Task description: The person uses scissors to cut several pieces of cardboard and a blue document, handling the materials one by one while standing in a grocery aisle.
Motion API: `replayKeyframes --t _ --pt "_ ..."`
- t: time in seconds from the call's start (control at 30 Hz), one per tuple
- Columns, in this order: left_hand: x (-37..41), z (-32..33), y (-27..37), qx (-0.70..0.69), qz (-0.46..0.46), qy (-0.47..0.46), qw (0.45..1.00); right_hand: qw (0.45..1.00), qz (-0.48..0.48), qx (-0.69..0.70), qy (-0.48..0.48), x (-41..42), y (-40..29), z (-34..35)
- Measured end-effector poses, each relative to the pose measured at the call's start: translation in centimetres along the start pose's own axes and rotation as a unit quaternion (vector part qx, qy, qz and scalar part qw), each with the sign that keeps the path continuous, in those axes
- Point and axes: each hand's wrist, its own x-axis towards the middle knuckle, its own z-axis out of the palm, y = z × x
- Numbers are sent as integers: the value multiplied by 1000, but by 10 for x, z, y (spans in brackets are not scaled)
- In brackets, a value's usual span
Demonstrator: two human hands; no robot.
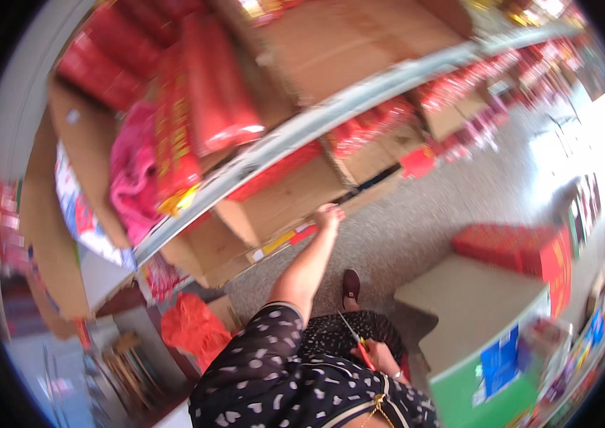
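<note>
My left hand [330, 214] reaches out at the front edge of a cardboard box [291, 200] on the lower shelf. It appears to touch the box's rim, but blur hides whether the fingers grip it. Close to my body, my right hand [381, 357] is closed around the red handle of a slim metal-bladed tool, likely scissors [365, 355]. The blade points away from me, over my patterned dark clothing. Red plastic-wrapped goods [372, 125] fill part of a neighbouring box, beyond my left hand.
A metal shelf edge [302, 134] runs diagonally above my left arm. Red packages [219, 91] and a pink cloth [134, 160] sit in an upper box. A red plastic bag [195, 329] lies at left. On my right stand a green-sided counter [473, 299] and a red box [511, 249].
</note>
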Motion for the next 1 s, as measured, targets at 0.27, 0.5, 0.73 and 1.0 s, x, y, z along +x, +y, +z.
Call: replayKeyframes --t 0.27,0.5,0.73,1.0 --pt "-15 2 -3 134 298 -29 945 999 12 39 -18 12 -32 -22" --pt "-45 36 18 382 391 -14 837 998 32 11 -54 43 -24 -34" --pt "-40 32 19 463 367 -5 807 997 33 -7 -64 55 -23 -42" --pt "-106 -20 56 496 341 -231 764 993 -14 -49 -103 72 -29 -56"
